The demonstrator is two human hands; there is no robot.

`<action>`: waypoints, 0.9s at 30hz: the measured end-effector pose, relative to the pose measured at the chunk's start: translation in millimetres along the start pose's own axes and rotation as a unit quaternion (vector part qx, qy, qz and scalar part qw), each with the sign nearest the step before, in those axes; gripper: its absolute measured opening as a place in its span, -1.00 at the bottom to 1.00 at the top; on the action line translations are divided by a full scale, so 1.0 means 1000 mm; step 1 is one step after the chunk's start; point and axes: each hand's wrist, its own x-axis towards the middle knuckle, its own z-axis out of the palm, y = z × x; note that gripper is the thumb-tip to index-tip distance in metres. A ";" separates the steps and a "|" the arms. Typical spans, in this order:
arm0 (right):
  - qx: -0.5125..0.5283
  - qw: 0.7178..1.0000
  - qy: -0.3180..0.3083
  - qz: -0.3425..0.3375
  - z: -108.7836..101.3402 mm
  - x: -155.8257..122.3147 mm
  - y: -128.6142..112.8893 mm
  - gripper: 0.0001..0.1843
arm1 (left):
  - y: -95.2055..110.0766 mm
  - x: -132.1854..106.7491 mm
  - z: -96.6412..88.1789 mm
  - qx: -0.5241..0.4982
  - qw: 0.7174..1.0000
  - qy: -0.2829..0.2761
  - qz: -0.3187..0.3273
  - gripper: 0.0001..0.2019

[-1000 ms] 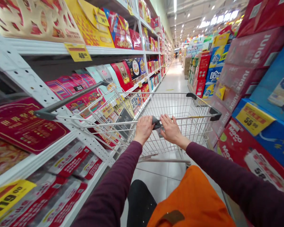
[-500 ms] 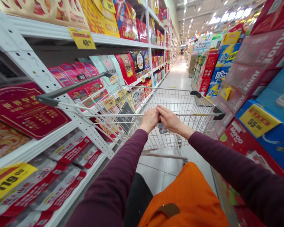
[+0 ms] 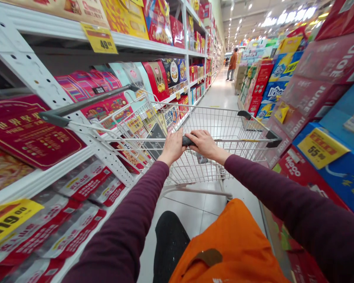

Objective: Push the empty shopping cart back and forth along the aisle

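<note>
From where I stand, the biggest thing is the white shelf rack (image 3: 67,32), which goes along the person's left side, full of boxes and packets. On the right side rises a stack of juice cartons (image 3: 327,57). Between them, on the tiled floor, is the shopping cart (image 3: 224,153), turned sideways in front of the body. Its dark push handle (image 3: 94,102) is at the left, near the rack, well apart from the hands, and its long side rail (image 3: 230,140) is nearest to the person.

I judge the wire frame to be stiff and not fragile. It seems to be on wheels, so it should roll with little force, but for lifting it would be heavy. The push handle looks like the best place to take hold.

The left hand (image 3: 172,147) and the right hand (image 3: 205,144) are on this rail, close to each other, with fingers bent and closed over it, not spread. How strongly they press, I cannot tell.

The smallest is the dark grey piece (image 3: 188,140), on the rail between the hands and touched by both. It may be soft, like cloth, and is best held around the bar.
</note>
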 end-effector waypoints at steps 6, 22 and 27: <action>0.079 0.997 -0.019 0.016 0.003 -0.014 0.030 -0.66 | -0.009 -0.007 0.002 0.001 0.999 0.039 0.002 -0.46; -0.009 0.988 0.083 0.127 0.004 -0.054 0.045 -0.62 | 0.027 0.003 0.017 -0.014 0.998 0.067 -0.014 -0.77; -0.034 0.993 0.085 0.071 0.005 -0.068 0.048 -0.53 | 0.018 0.004 0.015 -0.023 0.998 0.061 0.008 -0.78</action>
